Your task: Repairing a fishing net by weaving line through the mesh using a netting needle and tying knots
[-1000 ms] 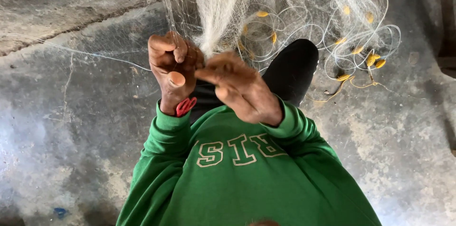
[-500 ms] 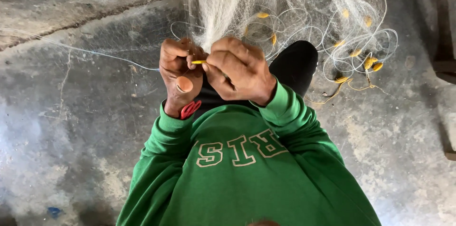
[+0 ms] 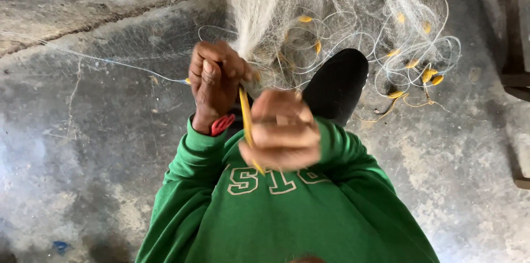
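Two hands work close over my chest, and much stands around them. From above hangs a thick bundle of white net [image 3: 276, 9], and it falls between the hands, so it hides part of the left fingers. Behind it lie loose loops of pale line [image 3: 408, 47] with small yellow floats [image 3: 432, 77]; I count about ten, but some are hidden in the mesh. One black knee [image 3: 338, 83] rises under the net. One thin line [image 3: 110, 59] runs away to the left over the grey concrete floor [image 3: 83, 147]. On the left wrist I see one red band [image 3: 222, 124].

My left hand [image 3: 216, 83] is clenched on the net, pinching the bundle at its lower end. My right hand [image 3: 281, 130] is blurred but it is closed around one needle [image 3: 246, 119]. The needle is yellow, thin and flat, standing almost upright between both hands, its upper tip touching the net by the left thumb.
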